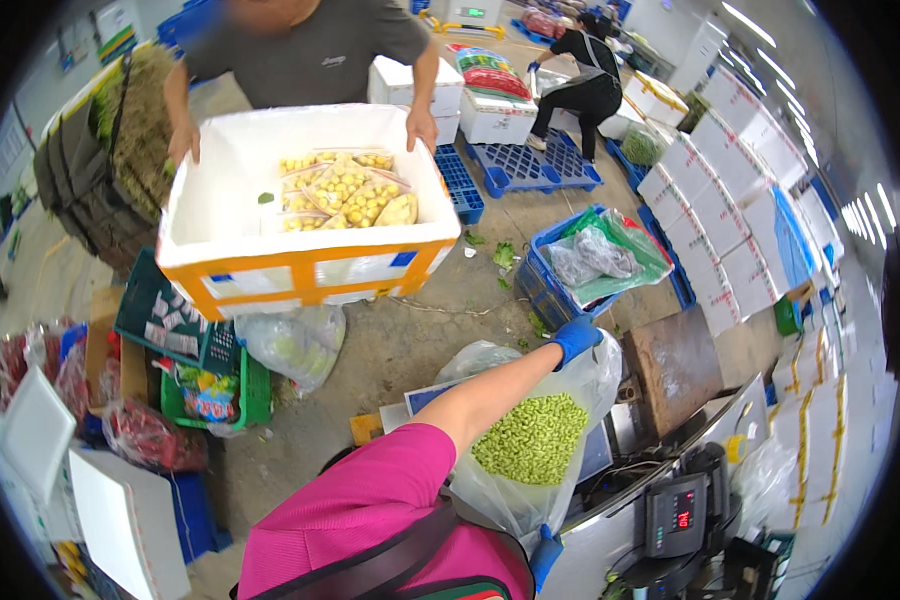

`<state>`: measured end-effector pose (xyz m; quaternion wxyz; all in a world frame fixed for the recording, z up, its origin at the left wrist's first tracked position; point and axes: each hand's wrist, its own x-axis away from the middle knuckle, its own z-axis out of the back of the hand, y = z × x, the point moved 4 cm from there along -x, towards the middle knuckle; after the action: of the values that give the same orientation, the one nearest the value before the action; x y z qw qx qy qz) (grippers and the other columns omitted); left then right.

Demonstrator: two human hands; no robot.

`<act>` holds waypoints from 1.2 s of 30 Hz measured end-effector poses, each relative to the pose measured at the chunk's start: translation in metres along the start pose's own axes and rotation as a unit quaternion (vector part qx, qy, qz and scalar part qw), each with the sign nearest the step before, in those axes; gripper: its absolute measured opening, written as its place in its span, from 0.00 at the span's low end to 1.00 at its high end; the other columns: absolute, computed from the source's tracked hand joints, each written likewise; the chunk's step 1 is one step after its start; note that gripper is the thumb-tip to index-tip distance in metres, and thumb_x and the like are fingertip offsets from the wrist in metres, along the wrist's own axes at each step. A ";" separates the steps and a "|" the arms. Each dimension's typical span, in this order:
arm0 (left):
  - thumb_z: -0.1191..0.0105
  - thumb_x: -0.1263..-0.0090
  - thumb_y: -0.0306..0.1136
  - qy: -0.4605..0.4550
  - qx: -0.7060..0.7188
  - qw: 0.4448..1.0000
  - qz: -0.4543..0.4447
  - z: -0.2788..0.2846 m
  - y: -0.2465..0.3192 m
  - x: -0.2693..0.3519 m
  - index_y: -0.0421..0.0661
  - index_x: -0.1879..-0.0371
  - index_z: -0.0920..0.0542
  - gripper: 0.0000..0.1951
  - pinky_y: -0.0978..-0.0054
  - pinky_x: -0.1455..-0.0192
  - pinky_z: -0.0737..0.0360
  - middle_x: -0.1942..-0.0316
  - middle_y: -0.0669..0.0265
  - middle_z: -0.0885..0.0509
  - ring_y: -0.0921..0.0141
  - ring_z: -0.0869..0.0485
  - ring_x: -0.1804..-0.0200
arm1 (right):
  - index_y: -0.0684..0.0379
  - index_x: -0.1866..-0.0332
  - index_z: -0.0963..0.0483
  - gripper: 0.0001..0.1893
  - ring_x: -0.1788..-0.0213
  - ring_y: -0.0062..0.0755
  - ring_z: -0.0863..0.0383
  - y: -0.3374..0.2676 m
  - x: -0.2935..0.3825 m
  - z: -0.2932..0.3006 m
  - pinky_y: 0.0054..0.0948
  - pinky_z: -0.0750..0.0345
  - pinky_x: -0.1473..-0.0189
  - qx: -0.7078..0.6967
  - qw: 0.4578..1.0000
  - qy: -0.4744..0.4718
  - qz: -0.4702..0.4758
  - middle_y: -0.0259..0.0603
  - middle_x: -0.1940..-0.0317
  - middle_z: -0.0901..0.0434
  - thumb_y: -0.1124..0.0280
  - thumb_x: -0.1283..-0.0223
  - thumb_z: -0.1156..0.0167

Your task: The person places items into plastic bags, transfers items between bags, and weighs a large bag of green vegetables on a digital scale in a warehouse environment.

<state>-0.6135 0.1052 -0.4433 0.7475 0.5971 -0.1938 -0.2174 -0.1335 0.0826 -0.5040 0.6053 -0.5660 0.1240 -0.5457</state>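
Observation:
A clear plastic bag [506,499] lies spread around a heap of shelled green beans [531,441]. Under it shows a flat platform with a blue-grey surface [595,454]. My left hand [578,341], in a blue glove, grips the bag's far edge, arm stretched out across it. Lower down, my right hand [546,559], also blue-gloved, holds the bag's near edge; its wrist is hidden by my body. To the right of the bag stands a weighing indicator [676,516] with lit red digits.
Opposite, a person holds a white foam box [307,240] of bagged yellow produce. A blue crate [551,281] with plastic bags stands beyond my left hand. White cartons [709,202] are stacked right; green crates [259,390] stand left. Another person bends near blue pallets [532,169].

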 end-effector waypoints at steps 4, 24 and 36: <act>0.41 0.51 0.37 0.190 -0.047 0.979 -0.063 0.006 0.047 0.068 0.42 0.49 0.29 0.28 0.62 0.50 0.30 0.51 0.51 0.27 0.52 0.27 0.50 | 0.72 0.57 0.26 0.16 0.74 0.26 0.27 -0.018 -0.005 0.018 0.27 0.29 0.70 0.137 0.987 0.009 0.084 0.40 0.73 0.21 0.71 0.50 0.42; 0.52 0.44 0.38 -0.118 -0.563 0.811 -0.104 -0.028 -0.076 0.047 0.50 0.64 0.18 0.13 0.54 0.63 0.25 0.68 0.56 0.17 0.56 0.18 0.66 | 0.53 0.50 0.26 0.28 0.54 0.45 0.23 0.001 0.028 -0.103 0.37 0.28 0.50 0.657 0.577 -0.464 0.141 0.48 0.58 0.21 0.43 0.50 0.47; 0.43 0.49 0.45 -0.222 -0.478 0.780 -0.336 -0.074 -0.029 0.159 0.58 0.34 0.44 0.40 0.41 0.36 0.56 0.32 0.62 0.47 0.57 0.49 0.31 | 0.51 0.33 0.47 0.47 0.30 0.49 0.57 -0.143 -0.112 -0.099 0.59 0.59 0.35 0.503 0.770 0.072 0.386 0.49 0.33 0.49 0.60 0.66 0.32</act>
<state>-0.4439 0.0713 -0.4829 0.7530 0.1251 -0.0128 -0.6459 -0.3258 0.1523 -0.4715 0.9524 -0.0446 0.0829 -0.2898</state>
